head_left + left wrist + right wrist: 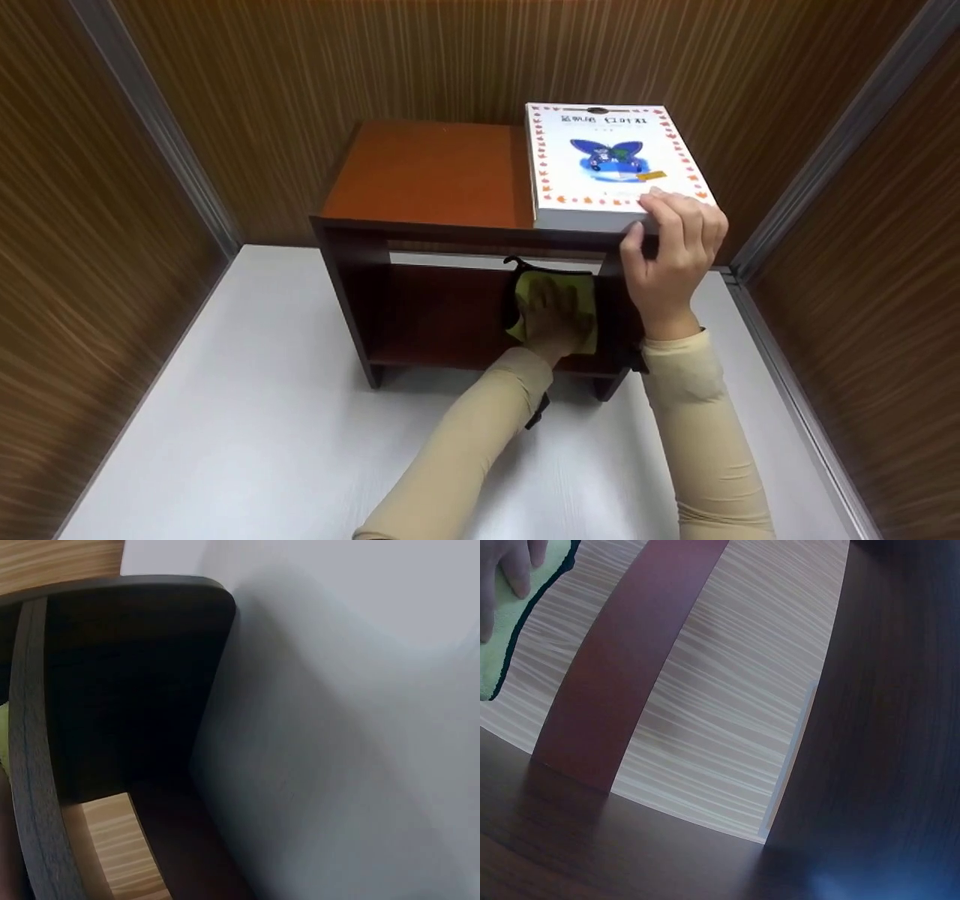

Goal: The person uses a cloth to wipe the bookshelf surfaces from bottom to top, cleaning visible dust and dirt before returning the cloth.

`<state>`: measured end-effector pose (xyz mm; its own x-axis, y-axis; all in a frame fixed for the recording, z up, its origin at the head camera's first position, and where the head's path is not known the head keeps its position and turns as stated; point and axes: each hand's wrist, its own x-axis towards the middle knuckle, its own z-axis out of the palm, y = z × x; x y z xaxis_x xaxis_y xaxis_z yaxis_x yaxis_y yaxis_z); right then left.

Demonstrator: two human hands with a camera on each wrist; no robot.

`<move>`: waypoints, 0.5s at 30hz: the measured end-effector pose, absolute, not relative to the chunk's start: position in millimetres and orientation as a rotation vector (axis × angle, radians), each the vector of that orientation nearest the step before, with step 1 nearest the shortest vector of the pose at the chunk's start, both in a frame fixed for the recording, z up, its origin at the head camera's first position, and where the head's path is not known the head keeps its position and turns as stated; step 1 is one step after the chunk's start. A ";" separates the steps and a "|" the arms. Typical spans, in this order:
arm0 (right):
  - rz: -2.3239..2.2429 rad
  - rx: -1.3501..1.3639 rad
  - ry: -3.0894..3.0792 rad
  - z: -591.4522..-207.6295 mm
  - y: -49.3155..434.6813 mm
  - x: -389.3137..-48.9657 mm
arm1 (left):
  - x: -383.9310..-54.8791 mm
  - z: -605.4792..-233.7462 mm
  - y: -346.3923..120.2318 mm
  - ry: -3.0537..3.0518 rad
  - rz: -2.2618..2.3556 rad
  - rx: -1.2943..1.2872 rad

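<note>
Left hand (556,319): fingers spread on yellow-green cloth (586,289), lower shelf (442,315)
Right hand (679,251): curled, gripping book (607,161) at near-right corner

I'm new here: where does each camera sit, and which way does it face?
Head: worn there, facing forward and down; shelf, left hand, right hand, sleeves show.
Left wrist: worn there, facing shelf side and white surface; probably a hand's edge.
Right wrist: worn likewise, facing into the shelf; left hand's fingers.
Head and right wrist share the cloth.
</note>
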<state>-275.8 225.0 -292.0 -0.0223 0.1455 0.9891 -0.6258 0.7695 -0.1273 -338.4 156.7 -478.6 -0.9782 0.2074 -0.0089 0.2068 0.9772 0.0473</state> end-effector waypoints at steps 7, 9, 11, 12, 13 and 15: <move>0.644 0.414 -1.486 -294.4 225.2 -276.4 | -343.9 -477.9 156.6 3.082 0.100 0.307; 0.644 0.413 -1.486 -294.7 225.5 -277.0 | -344.4 -477.3 157.0 3.069 0.127 0.297; 0.641 0.410 -1.485 -295.0 226.0 -277.8 | -344.5 -477.4 157.8 3.064 0.140 0.298; 0.641 0.410 -1.483 -295.0 226.1 -278.0 | -344.3 -477.1 158.2 3.064 0.141 0.299; 0.641 0.409 -1.482 -294.9 225.9 -278.1 | -344.3 -477.1 158.5 3.066 0.140 0.301; 0.639 0.408 -1.481 -294.5 226.1 -278.3 | -344.5 -477.4 159.1 3.075 0.131 0.303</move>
<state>-278.3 226.1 -294.5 -0.0267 0.1440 0.9892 -0.6208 0.7732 -0.1293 -344.5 159.1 -477.4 -0.9796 0.1968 -0.0408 0.1926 0.9772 0.0893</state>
